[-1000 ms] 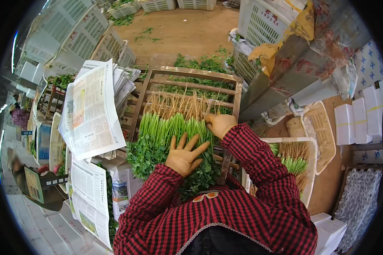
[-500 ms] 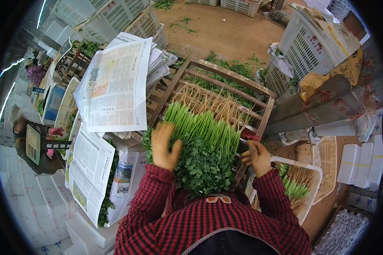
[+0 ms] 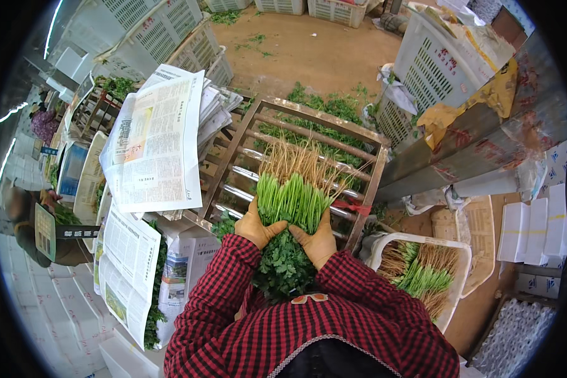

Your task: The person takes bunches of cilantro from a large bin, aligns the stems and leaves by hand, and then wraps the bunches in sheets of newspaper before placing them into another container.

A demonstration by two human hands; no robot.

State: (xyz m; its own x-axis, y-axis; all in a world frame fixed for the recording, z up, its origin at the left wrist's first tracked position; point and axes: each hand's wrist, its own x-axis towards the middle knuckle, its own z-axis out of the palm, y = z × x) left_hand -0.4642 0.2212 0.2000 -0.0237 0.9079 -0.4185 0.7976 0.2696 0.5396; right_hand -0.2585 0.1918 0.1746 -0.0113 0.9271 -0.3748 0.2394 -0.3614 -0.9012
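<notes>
A bunch of celery-like greens [image 3: 294, 198], with light green stems, dark leaves and long brown roots, lies across a rusty-framed rack [image 3: 373, 179] with shiny metal bars. Roots point away from me and leaves toward me. My left hand [image 3: 254, 228], in a tan glove, presses the bunch from its left side. From the right side my gloved right hand [image 3: 318, 242] grips it, and the thumbs nearly meet over the stems. The fingers beneath are hidden. A red strip [image 3: 351, 206] is tied at the rack's right bar.
Newspaper sheets [image 3: 154, 145] are stacked left of the rack, with paper-covered greens [image 3: 129, 261] below. At right stands a white basket [image 3: 465, 258] of rooted greens [image 3: 419, 274]. Ahead right is a tall slatted crate [image 3: 429, 72]. Another person [image 3: 28, 227] works at far left.
Both hands have come inward and closed on the greens. The wide spread of stems is now squeezed into a narrower bunch, baring more rack bars. The view has shifted slightly.
</notes>
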